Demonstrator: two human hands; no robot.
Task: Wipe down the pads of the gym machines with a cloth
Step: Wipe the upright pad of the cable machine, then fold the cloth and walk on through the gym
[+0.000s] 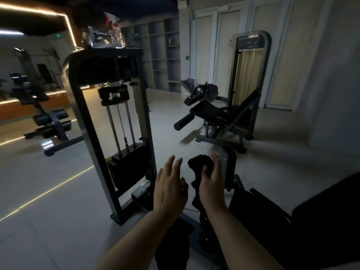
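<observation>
In front of the person, low down near the middle of the view, the right hand (211,182) holds a dark cloth (198,168). Its fingers curl round the bunched top of the cloth, and the rest hangs down loose below the hand. The left hand (170,187) is just beside it with its fingers straight and spread, and it holds nothing. It is hard to tell if its fingertips touch the hanging part of the cloth. The cloth looks soft, floppy and light, so 1 hand can carry it with no trouble. It will fold and slip into a lump if it is held by 1 corner only. I think it works best folded flat under the palm, so a wide part rubs the pad. Just behind the right hand stands a small dark pad (230,168) on a grey plate, part of the near machine. To the lower right is a big dark seat pad (272,215), close to the arm. These pads look firm and smooth and fixed in place, so they will not move when pushed. To the left stands a tall weight stack frame (109,133). Farther back is another machine with a roller pad (184,121). The room is dim, so small marks on the pads cannot be seen.
</observation>
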